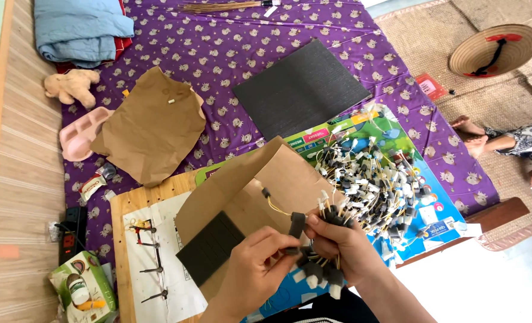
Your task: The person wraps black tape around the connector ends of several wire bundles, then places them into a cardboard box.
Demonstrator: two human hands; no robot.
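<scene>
Two bare hands worked a bunch of small wired parts, near and centre.

The right hand (344, 245) was curled shut around a bundle of wired pieces (323, 272), palm turned inward, with black and white foam-capped ends poking out above and below the fist. The left hand (257, 263) came in from the near left, wrist bent, thumb and fingers pinched narrow on a black foam strip (296, 225) standing just beside that bundle. Under both hands lay a brown paper sheet (242, 191) carrying black foam pads (209, 246). A big heap of the same wired pieces (373, 179) sat just right and farther off, on a colourful mat (433, 197).
</scene>
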